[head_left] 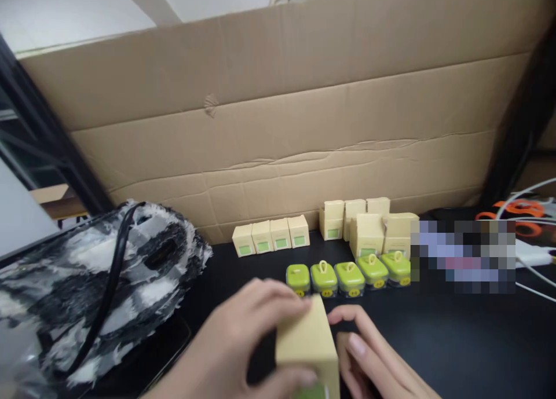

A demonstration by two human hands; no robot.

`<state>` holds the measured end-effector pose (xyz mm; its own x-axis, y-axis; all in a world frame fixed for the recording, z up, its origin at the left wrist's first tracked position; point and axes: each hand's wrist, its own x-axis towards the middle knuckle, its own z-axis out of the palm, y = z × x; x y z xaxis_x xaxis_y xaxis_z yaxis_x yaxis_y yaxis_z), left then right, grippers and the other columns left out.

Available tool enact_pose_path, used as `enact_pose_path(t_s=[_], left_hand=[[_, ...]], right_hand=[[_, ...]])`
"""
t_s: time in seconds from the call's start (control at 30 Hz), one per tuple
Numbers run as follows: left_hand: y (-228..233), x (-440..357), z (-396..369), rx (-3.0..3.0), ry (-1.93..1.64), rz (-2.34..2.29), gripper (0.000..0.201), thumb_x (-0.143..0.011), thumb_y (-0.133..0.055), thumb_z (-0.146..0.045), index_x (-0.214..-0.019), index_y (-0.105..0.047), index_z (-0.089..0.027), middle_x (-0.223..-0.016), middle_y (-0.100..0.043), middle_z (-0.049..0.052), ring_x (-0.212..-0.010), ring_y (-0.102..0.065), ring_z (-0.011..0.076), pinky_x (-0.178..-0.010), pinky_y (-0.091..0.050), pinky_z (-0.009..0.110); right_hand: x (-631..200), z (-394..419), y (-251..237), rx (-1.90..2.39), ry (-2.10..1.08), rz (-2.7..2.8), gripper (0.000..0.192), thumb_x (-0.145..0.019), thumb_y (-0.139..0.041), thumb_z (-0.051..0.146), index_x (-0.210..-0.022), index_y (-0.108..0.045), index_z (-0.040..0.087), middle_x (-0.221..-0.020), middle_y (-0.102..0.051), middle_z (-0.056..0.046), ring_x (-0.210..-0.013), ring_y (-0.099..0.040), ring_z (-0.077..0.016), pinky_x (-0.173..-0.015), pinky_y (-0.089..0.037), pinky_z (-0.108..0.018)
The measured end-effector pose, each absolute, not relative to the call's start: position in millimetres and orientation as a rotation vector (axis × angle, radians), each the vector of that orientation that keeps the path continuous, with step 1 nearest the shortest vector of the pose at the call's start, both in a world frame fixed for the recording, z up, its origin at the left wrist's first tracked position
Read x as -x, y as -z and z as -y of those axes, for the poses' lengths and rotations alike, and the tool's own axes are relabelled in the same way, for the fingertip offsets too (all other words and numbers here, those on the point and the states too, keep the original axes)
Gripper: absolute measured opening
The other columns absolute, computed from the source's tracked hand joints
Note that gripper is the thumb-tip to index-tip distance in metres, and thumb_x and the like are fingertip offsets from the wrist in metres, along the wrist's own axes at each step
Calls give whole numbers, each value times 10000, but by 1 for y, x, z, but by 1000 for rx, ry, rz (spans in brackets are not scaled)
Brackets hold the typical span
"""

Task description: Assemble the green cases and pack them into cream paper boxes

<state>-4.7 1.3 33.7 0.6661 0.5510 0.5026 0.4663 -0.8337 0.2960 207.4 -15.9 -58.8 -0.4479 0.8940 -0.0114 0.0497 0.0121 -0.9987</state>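
Note:
My left hand (243,335) is closed around a pale yellow small carton (304,335) with a green label on its front. Its fingers lie along the top left edge and its thumb presses the front. My right hand (369,352) is just right of that carton, fingers bent and apart, the index fingertip at the carton's side. Whether it touches is hard to tell, and part of the hand is cut off by the lower edge. Behind the carton stand several clear small containers with green lids (324,277), each with a yellow loop on top.
Closed small cartons (260,240) form a row at the back, with taller cartons (367,237) right of them. A torn black-and-white bundle with a black strap (125,277) lies at left. A cardboard wall (282,115) borders the dark table (469,341); white cables (532,254) and orange-handled tools (521,208) are at right.

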Motion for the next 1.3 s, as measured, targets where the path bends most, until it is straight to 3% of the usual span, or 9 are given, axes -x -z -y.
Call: enact_pose_path(t_s=[0.07,0.17,0.27,0.43,0.63,1.3], left_hand=[[-64,-1,-18,-2591,-1046,-1009,315,-848,-638,-272,-1161,-606,-270,-1149,-648,50,-1066,-607,222,-910,-517,334],[-84,-23,-67,-2312,-1139,-935,373,-817,-662,-286,-1177,-590,-220,-1201,-609,74,-1121,-576,250,-884,-541,374],[-75,-48,-128,-2288,-1154,-932,431,-817,-669,-258,-1216,-533,-166,-1234,-585,111,-1158,-550,272,-883,-539,403],[-48,-63,-192,-2343,-1054,-959,319,-907,-605,-263,-1205,-551,-162,-1248,-568,97,-1081,-591,259,-881,-520,469],[-39,-52,-203,-2460,-928,-961,316,-916,-594,-280,-1207,-554,-165,-1251,-568,97,-1068,-597,253,-870,-527,460],[-58,-47,-197,-2803,-626,-1043,307,-920,-587,-295,-1198,-561,-166,-1213,-589,91,-1031,-610,240,-868,-523,454]], right_hand=[[-206,14,59,943,-1534,1601,649,-851,-273,764,-1155,-362,198,-614,-424,83,-507,-337,-107,-476,-280,-225],[-206,12,59,883,-1518,1648,646,-853,-281,760,-1128,-389,186,-609,-424,84,-492,-311,-98,-478,-263,-225],[-205,10,60,822,-1515,1672,629,-859,-277,754,-1087,-416,185,-569,-402,97,-477,-306,-96,-478,-267,-219],[-203,4,65,764,-1476,1699,640,-841,-264,777,-1059,-417,196,-559,-393,97,-487,-320,-95,-483,-263,-216],[-202,-2,68,792,-1449,1741,663,-806,-270,815,-1021,-428,208,-600,-353,83,-498,-275,-91,-452,-216,-218],[-202,-3,67,778,-1464,1765,673,-785,-292,828,-1023,-420,212,-630,-377,73,-526,-294,-95,-481,-228,-222]])
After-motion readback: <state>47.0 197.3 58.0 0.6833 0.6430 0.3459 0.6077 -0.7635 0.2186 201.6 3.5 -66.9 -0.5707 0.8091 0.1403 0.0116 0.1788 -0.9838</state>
